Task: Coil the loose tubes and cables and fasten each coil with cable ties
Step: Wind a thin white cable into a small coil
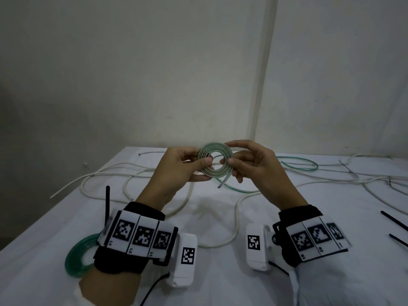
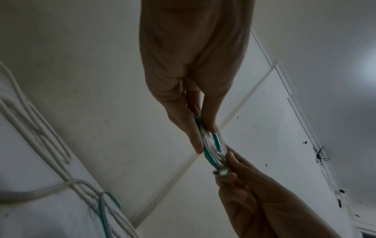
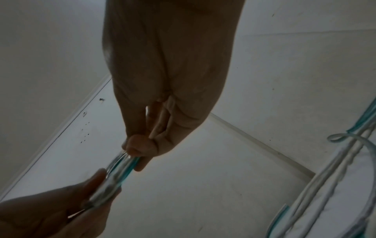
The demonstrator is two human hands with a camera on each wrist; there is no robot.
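A clear tube with a green stripe is wound into a flat coil [image 1: 215, 160] and held up above the white table between both hands. My left hand [image 1: 187, 164] pinches the coil's left side, thumb in front and fingers behind. My right hand [image 1: 245, 162] pinches its right side the same way. The tube's loose end [image 1: 223, 184] hangs below the coil. In the left wrist view the coil [image 2: 213, 148] shows edge-on between my left hand's fingers [image 2: 195, 138] and my right hand [image 2: 244, 185]. The right wrist view shows the coil [image 3: 116, 173] edge-on too.
A finished green coil [image 1: 76, 258] lies near the table's front left, partly behind my left wrist. Loose white cables [image 1: 106, 173] sprawl across the white table [image 1: 209, 217], with a green-striped tube loop [image 1: 298, 163] at the right. Black cable ties [image 1: 395, 221] lie at the right edge.
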